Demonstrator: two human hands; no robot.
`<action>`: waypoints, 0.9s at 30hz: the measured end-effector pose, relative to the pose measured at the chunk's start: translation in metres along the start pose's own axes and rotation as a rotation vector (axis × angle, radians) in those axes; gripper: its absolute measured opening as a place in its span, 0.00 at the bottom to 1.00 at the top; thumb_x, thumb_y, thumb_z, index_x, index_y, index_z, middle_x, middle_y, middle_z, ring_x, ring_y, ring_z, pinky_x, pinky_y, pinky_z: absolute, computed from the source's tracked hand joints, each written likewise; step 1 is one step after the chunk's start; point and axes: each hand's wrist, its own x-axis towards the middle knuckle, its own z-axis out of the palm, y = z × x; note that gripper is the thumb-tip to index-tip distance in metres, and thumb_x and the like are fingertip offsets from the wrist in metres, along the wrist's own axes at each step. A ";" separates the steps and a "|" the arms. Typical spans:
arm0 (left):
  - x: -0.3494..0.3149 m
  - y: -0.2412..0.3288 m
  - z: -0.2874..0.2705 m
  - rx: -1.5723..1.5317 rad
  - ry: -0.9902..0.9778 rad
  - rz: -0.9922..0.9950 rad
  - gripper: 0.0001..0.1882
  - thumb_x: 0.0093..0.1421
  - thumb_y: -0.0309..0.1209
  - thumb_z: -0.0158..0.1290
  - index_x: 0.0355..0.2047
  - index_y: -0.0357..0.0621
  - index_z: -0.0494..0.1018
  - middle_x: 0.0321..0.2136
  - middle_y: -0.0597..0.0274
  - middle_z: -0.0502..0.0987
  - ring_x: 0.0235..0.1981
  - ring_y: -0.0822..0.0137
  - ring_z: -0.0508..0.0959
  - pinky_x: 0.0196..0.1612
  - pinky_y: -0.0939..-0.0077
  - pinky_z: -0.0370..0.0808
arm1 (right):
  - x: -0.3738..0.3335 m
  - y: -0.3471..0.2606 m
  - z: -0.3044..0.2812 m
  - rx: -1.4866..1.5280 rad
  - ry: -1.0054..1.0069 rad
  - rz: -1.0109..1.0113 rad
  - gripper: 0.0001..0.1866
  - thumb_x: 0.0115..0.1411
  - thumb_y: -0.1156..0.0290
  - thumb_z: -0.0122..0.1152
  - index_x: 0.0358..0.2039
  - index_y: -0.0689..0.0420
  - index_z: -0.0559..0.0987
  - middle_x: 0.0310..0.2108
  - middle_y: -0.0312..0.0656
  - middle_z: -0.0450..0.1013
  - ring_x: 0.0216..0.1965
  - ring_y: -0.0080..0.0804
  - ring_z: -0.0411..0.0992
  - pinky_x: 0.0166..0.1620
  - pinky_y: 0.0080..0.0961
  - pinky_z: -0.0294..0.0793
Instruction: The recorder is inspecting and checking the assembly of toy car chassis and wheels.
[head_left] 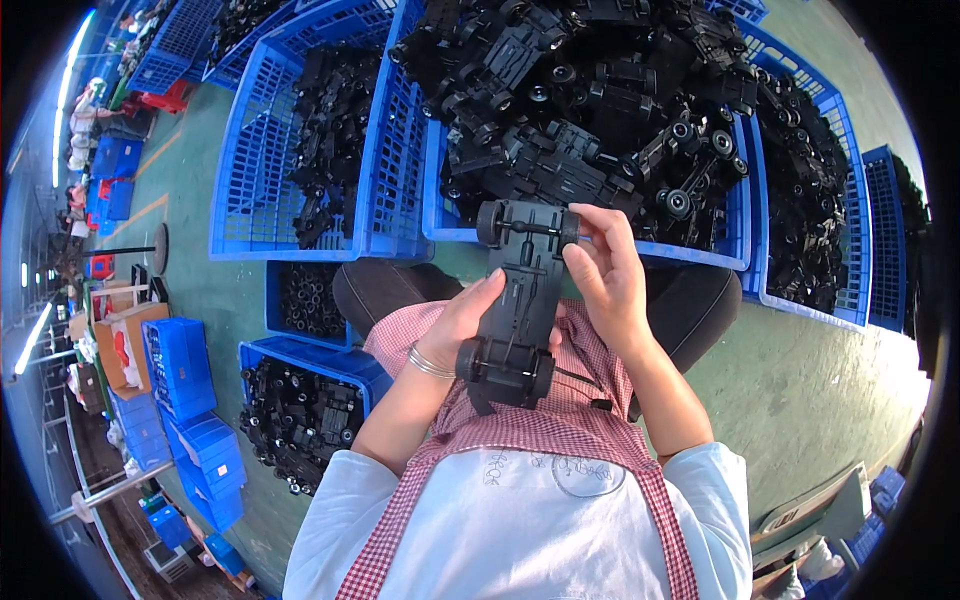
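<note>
Gripping a black chassis [525, 290] above the lap, two hands hold it just off the near edge of the middle crate [690, 254], left of that edge's middle. The left hand [462, 315] is clamped on the chassis's left side, thumb on top and fingers wrapped underneath. The right hand [612, 275] has thumb and forefinger closed about the far right wheel [569, 228]; how hard they press, I cannot tell. The chassis shows a wheel at each corner, and similar ones [560, 170] heap past the crate's near edge. The step in hand looks like handling or checking that wheel. As I judge it, the next move calls for a firm left grip, so that the right fingers can turn or press the wheel without tilting the chassis.
</note>
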 end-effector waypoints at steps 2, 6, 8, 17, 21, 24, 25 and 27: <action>0.000 -0.005 -0.012 -0.088 -0.063 -0.036 0.30 0.63 0.52 0.36 0.50 0.34 0.61 0.37 0.47 0.73 0.34 0.55 0.78 0.37 0.63 0.78 | -0.002 -0.009 0.005 -0.014 0.010 0.007 0.18 0.56 0.81 0.52 0.48 0.66 0.64 0.43 0.43 0.57 0.47 0.30 0.67 0.48 0.22 0.70; 0.001 -0.007 -0.020 -0.132 -0.066 -0.045 0.30 0.63 0.52 0.36 0.50 0.34 0.61 0.38 0.45 0.73 0.34 0.53 0.78 0.37 0.62 0.78 | -0.002 -0.007 0.009 0.004 0.035 -0.002 0.17 0.55 0.82 0.51 0.46 0.67 0.65 0.42 0.43 0.56 0.45 0.30 0.68 0.47 0.22 0.72; 0.003 -0.006 -0.022 -0.135 -0.057 -0.067 0.30 0.63 0.52 0.36 0.50 0.35 0.61 0.39 0.44 0.73 0.34 0.52 0.78 0.36 0.61 0.78 | -0.001 -0.003 0.009 -0.002 0.048 0.013 0.17 0.55 0.82 0.51 0.46 0.67 0.65 0.41 0.43 0.56 0.45 0.30 0.68 0.46 0.22 0.71; 0.010 -0.010 -0.025 -0.340 -0.150 -0.059 0.32 0.61 0.54 0.36 0.52 0.38 0.60 0.40 0.42 0.72 0.33 0.48 0.77 0.34 0.54 0.77 | 0.000 0.013 0.004 0.087 0.066 0.072 0.19 0.56 0.76 0.54 0.48 0.64 0.64 0.38 0.40 0.59 0.39 0.24 0.66 0.42 0.16 0.68; 0.009 -0.007 -0.027 -0.413 -0.087 -0.083 0.34 0.61 0.56 0.34 0.52 0.36 0.61 0.40 0.42 0.72 0.33 0.50 0.77 0.34 0.56 0.78 | -0.005 0.022 0.009 0.144 0.088 0.076 0.22 0.59 0.75 0.51 0.53 0.63 0.60 0.45 0.44 0.60 0.44 0.27 0.66 0.48 0.21 0.66; 0.011 0.000 -0.024 -0.318 -0.046 0.038 0.34 0.63 0.54 0.31 0.49 0.32 0.64 0.38 0.47 0.74 0.34 0.57 0.78 0.36 0.62 0.78 | -0.021 0.020 0.009 0.119 0.067 0.070 0.20 0.62 0.71 0.48 0.53 0.63 0.61 0.46 0.46 0.63 0.47 0.30 0.65 0.50 0.23 0.64; 0.013 0.002 -0.027 -0.222 0.036 0.079 0.33 0.64 0.53 0.31 0.49 0.33 0.64 0.38 0.48 0.74 0.35 0.58 0.78 0.37 0.63 0.78 | -0.028 0.022 0.005 0.117 0.007 0.071 0.19 0.62 0.70 0.48 0.52 0.63 0.62 0.45 0.46 0.64 0.46 0.30 0.65 0.50 0.23 0.64; 0.017 0.006 -0.021 -0.055 0.192 0.201 0.29 0.65 0.50 0.32 0.49 0.34 0.64 0.41 0.52 0.73 0.39 0.60 0.76 0.42 0.65 0.76 | -0.035 0.028 -0.002 -0.130 -0.151 -0.009 0.15 0.63 0.67 0.47 0.47 0.62 0.68 0.41 0.42 0.66 0.45 0.28 0.66 0.48 0.23 0.65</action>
